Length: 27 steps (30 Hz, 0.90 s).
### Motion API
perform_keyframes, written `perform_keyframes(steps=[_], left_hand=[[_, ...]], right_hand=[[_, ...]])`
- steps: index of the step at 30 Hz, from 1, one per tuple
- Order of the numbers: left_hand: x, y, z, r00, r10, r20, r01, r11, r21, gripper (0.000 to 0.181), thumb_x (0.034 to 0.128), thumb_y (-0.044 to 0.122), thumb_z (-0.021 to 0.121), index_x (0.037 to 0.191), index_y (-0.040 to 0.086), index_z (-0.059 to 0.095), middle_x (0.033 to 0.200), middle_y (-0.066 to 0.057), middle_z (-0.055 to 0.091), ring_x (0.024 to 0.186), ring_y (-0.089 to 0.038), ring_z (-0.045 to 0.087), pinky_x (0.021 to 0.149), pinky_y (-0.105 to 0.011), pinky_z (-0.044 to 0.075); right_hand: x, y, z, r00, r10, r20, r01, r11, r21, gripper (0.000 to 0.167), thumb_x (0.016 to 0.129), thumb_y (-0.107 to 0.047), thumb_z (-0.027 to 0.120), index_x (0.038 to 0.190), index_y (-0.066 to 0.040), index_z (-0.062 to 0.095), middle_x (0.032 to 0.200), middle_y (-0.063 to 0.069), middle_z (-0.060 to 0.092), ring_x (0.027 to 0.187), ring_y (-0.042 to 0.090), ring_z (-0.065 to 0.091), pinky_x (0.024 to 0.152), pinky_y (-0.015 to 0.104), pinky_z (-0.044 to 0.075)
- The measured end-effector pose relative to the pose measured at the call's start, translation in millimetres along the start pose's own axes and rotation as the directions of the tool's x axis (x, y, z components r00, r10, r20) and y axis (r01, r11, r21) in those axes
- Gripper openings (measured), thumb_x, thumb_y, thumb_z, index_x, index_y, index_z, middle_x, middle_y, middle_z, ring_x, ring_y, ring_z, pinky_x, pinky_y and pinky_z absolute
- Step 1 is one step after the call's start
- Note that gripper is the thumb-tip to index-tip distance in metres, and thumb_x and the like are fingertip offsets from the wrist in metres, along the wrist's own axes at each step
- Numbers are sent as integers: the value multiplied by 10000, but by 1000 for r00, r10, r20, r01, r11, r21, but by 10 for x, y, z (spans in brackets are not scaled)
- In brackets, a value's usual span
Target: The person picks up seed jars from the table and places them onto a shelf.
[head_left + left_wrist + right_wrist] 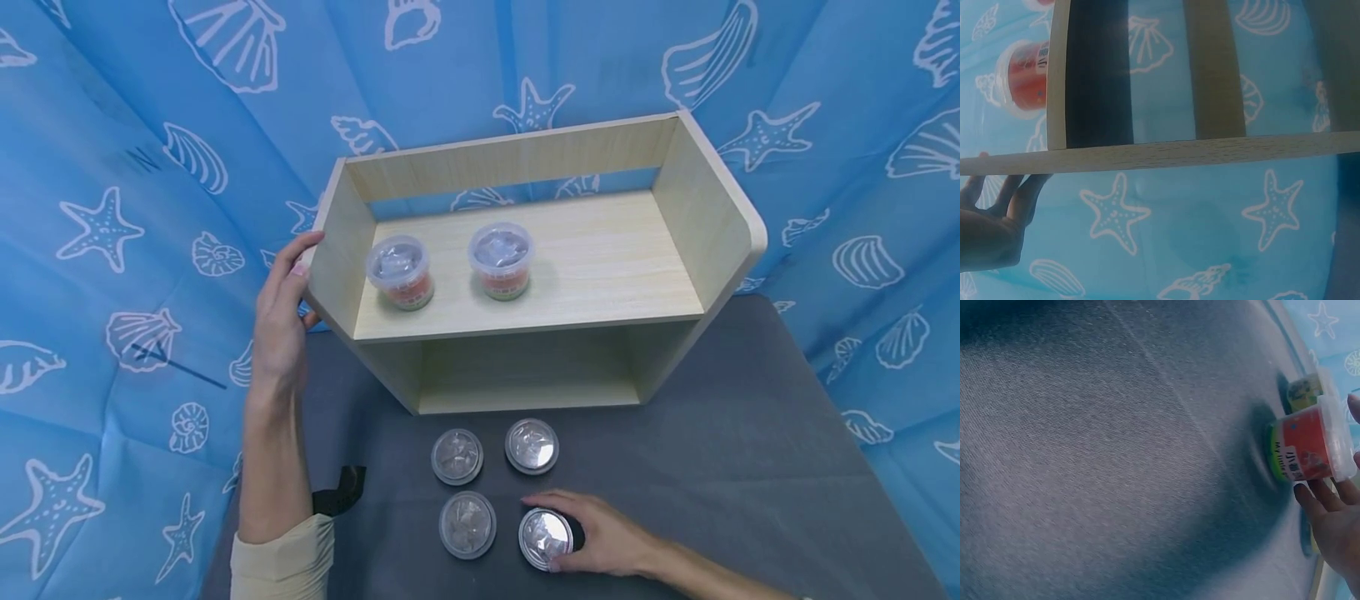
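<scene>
My left hand (281, 333) grips the left side panel of a pale wooden shelf (600, 242); in the left wrist view its fingers (1019, 197) lie against the panel (1179, 156). Below the shelf, my right hand (600, 533) holds a lidded clear tub (544, 539), thumb and fingers on opposite sides. The right wrist view shows this tub's red and green label (1304, 447) with the hand (1335, 531) around it. Whether it touches the table is unclear. Two similar tubs stand on the upper board, one at left (402, 271), another near the middle (502, 260).
Three more lidded tubs are on the dark grey tabletop (712, 500): one at back left (457, 457), one at back right (532, 446), one at front left (467, 525). A black strap (341, 493) lies by the left sleeve. A blue shell-patterned curtain (450, 75) hangs behind.
</scene>
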<state>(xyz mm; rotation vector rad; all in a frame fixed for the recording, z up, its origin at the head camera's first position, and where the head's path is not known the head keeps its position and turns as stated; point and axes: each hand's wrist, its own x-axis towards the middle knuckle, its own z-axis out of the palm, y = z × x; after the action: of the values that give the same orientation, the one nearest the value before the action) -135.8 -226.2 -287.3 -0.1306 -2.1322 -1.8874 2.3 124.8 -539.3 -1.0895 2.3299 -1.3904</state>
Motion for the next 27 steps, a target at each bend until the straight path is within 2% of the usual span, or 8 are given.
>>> perform_keyframes(steps=[5,11,19,27], left_hand=[[-6,3,-11,1000,0,-3,0,1000,0,394,1056,288,377,1403,219,551,1449,-34,426,1245,-264,425,968,-635,295],[3,15,-11,1000,0,8,0,1000,-13,392,1060,297,389,1411,218,545,1434,-47,444,1225,-265,440,946,-586,316],[-10,11,5,1000,2,17,-2,1000,5,398,1067,306,384,1429,220,525,1442,-39,435,1227,-257,438,986,-638,289],[-21,10,2,1000,5,24,-5,1000,2,405,1067,325,388,1436,221,519,1445,-23,434,1228,-251,431,980,-640,279]], right_hand=[[-47,50,61,1000,-28,8,29,999,-42,806,721,-261,887,1431,-137,526,1377,14,583,1249,230,556,1018,377,456],[-99,95,147,1000,-7,-17,6,998,-64,867,722,-282,886,1478,-182,475,1392,14,580,1246,213,563,1005,379,470],[-145,132,229,998,39,-53,-40,999,-17,860,754,-352,862,1494,-179,459,1399,19,582,1244,191,570,1005,347,475],[-155,132,272,993,87,-77,-86,996,25,871,707,-248,901,1470,-155,493,1380,2,596,1232,179,579,1010,322,469]])
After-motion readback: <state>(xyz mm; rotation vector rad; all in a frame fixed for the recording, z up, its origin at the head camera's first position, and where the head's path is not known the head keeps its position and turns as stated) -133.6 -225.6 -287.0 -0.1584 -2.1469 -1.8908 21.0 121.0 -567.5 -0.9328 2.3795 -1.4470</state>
